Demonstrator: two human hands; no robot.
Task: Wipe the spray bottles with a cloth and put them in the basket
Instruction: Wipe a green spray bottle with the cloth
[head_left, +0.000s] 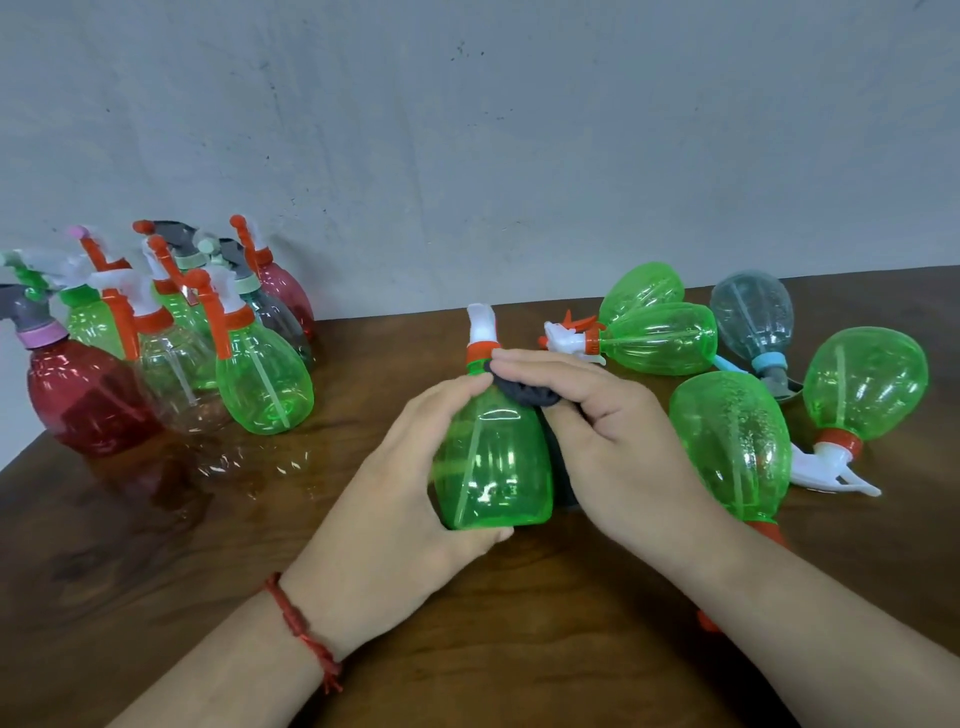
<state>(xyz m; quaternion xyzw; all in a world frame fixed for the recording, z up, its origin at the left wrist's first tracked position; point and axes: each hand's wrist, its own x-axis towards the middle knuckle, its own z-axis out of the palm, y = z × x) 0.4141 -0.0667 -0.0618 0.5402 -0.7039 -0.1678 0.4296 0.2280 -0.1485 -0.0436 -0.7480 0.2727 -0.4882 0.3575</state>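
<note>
- Group of upright spray bottles (208, 322): stands at the left end of the wooden table (130, 545), close to the grey wall (467, 130). Bodies are green, clear, smoky grey and red.
- Red bottle (78, 400): nearest the left table edge, upright, grey head on a pink collar.
- Front green bottle (265, 384): upright at the right front of the group, with orange trigger and collar, just beside a clear bottle (179, 384).
- Left hand (384, 499): wraps the body of the held green bottle (493, 467), thumb at the base edge, index finger along the shoulder. A red thread bracelet (301, 623) circles the wrist.
- Held green bottle: at table centre, between both hands, white spray head pointing away from the camera above an orange collar. Whether its base touches the table cannot be told.
- Dark cloth (524, 389): bunched against the bottle's shoulder just below the collar; part hangs down the bottle's right side.
- Right hand (618, 431): fingers curled over the dark cloth, pressing it onto the bottle.
- Near green bottle (732, 441): lies just beside the right wrist; the forearm covers part of its orange cap.
- Paired green bottles (660, 338): lie touching behind the right hand, heads to the left.
- Grey-blue bottle (753, 317): lies farther back, with a blue collar.
- Far-right green bottle (865, 384): lies with its white head toward the camera.
</note>
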